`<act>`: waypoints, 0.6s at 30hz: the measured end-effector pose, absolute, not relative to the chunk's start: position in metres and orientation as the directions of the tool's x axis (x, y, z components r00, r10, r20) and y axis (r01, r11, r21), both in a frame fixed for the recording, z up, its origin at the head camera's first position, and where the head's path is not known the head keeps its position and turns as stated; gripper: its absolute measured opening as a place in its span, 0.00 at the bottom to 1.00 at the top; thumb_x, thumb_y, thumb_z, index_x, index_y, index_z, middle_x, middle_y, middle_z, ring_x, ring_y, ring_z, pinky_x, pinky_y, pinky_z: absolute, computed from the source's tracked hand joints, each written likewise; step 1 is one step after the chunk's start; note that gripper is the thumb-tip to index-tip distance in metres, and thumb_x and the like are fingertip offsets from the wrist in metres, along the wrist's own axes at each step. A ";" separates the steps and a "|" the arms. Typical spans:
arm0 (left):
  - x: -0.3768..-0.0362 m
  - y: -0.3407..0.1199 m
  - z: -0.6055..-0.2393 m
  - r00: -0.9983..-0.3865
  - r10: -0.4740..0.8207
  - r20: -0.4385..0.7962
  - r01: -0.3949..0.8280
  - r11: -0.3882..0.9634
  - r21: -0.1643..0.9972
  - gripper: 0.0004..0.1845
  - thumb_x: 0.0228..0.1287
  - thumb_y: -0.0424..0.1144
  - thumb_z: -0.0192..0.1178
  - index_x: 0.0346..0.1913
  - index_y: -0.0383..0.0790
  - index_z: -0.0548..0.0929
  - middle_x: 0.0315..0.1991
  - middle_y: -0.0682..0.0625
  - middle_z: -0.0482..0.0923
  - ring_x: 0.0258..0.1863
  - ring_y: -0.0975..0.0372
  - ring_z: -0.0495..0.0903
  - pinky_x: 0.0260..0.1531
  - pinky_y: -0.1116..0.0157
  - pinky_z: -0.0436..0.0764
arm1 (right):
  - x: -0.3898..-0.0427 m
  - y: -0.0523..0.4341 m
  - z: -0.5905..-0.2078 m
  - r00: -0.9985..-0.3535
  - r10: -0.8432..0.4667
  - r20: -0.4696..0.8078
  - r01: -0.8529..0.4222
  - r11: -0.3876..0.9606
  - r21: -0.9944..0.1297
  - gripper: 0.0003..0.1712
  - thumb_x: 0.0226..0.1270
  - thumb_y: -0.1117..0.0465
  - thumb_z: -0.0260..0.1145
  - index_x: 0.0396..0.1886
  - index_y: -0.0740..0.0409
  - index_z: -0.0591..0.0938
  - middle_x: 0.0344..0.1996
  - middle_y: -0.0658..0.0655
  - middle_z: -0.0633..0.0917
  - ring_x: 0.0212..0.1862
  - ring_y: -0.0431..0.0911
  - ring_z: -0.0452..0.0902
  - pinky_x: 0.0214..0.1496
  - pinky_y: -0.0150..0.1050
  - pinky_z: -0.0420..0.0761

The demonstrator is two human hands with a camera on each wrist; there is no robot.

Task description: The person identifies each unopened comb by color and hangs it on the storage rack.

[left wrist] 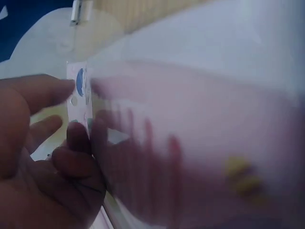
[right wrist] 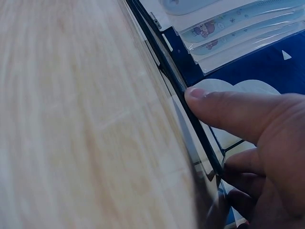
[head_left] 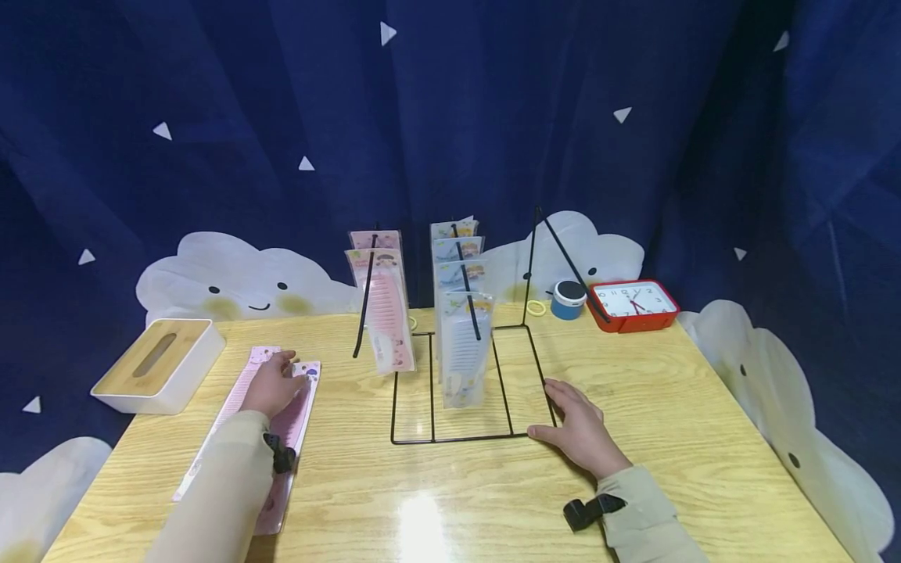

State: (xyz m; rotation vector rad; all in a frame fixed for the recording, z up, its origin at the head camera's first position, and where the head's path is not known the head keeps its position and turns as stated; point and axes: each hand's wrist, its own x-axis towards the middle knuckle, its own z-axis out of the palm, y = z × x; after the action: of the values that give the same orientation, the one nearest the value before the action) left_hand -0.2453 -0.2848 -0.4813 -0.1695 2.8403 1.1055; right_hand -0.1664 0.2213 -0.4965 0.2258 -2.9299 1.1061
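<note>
My left hand (head_left: pixel 273 385) pinches the header card end of a packaged pink comb (head_left: pixel 307 395) at the left of the table. In the left wrist view its clear wrapper and pink teeth (left wrist: pixel 147 129) fill the right side, blurred. Another packaged pink comb (head_left: pixel 235 400) lies beside it, partly under the arm. A black wire display rack (head_left: pixel 464 440) stands in the middle, with packaged pink combs (head_left: pixel 385 309) on its left hook and several packaged blue combs (head_left: pixel 464 352) on the middle hook. My right hand (head_left: pixel 580 426) holds the rack's front right base corner, thumb and fingers against the bars.
A white tissue box with a wooden lid (head_left: pixel 158 363) stands at the far left. Behind the rack's right side are a blue jar-like object (head_left: pixel 568 301), a yellow ring (head_left: pixel 536 308) and a red clock (head_left: pixel 633 306). The rack's right hook (head_left: pixel 573 266) carries no packs.
</note>
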 end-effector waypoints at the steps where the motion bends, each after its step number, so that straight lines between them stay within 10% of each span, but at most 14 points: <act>1: -0.245 -0.284 -0.482 -0.991 -0.068 -0.114 -0.127 0.748 0.652 0.34 0.65 0.34 0.60 0.70 0.22 0.63 0.62 0.25 0.69 0.59 0.38 0.72 0.61 0.42 0.69 | -0.166 0.221 -0.496 -0.990 -0.134 0.053 -0.136 0.742 -0.656 0.49 0.57 0.52 0.78 0.72 0.71 0.67 0.72 0.70 0.66 0.74 0.67 0.54 0.66 0.66 0.51; 11: -0.229 -0.276 -0.475 -0.986 -0.076 -0.151 -0.153 0.779 0.608 0.11 0.65 0.37 0.64 0.46 0.34 0.81 0.36 0.44 0.76 0.36 0.53 0.73 0.36 0.58 0.70 | -0.168 0.221 -0.496 -0.988 -0.139 0.062 -0.146 0.741 -0.655 0.49 0.58 0.51 0.77 0.72 0.71 0.67 0.72 0.70 0.66 0.74 0.67 0.55 0.66 0.67 0.51; 18: -0.211 -0.263 -0.456 -0.996 -0.049 -0.073 -0.086 0.697 0.712 0.10 0.70 0.39 0.61 0.47 0.36 0.80 0.42 0.44 0.80 0.38 0.55 0.74 0.33 0.62 0.72 | -0.166 0.223 -0.497 -0.988 -0.137 0.066 -0.147 0.745 -0.651 0.49 0.57 0.50 0.77 0.72 0.70 0.67 0.72 0.70 0.67 0.74 0.67 0.55 0.65 0.67 0.52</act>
State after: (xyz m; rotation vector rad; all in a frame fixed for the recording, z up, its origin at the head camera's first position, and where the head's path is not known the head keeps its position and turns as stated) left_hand -0.2110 -0.2625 -0.4564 -0.1135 2.8492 1.1989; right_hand -0.1663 0.2230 -0.4968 0.2380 -2.9213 1.0911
